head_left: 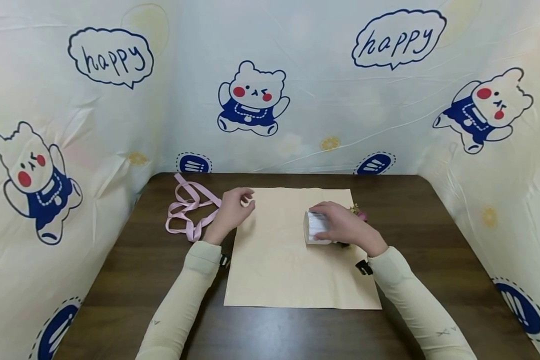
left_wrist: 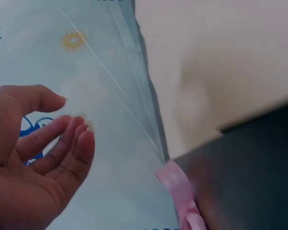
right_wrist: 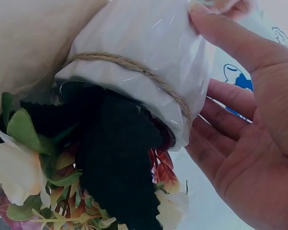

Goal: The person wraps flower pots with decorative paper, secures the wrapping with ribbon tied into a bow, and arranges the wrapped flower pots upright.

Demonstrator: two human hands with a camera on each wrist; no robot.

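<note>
A white flowerpot [head_left: 315,228] lies tipped on its side over a sheet of beige paper [head_left: 279,270]. My right hand [head_left: 344,223] holds it from above, with thumb and fingers on either side of the pot. In the right wrist view, twine [right_wrist: 129,64] circles the pot near its rim, and cream flowers [right_wrist: 19,167] and dark green leaves [right_wrist: 117,158] spill from its mouth. My left hand [head_left: 235,209] is at the paper's upper left edge, fingers loosely bent around nothing. Just left of it lies a pink ribbon [head_left: 178,230].
Under the paper is a dark brown wooden table [head_left: 130,280]. A pale printed cloth [head_left: 306,115] with bears and the word happy hangs round its back and sides. The ribbon lies in loose loops towards the table's back left corner.
</note>
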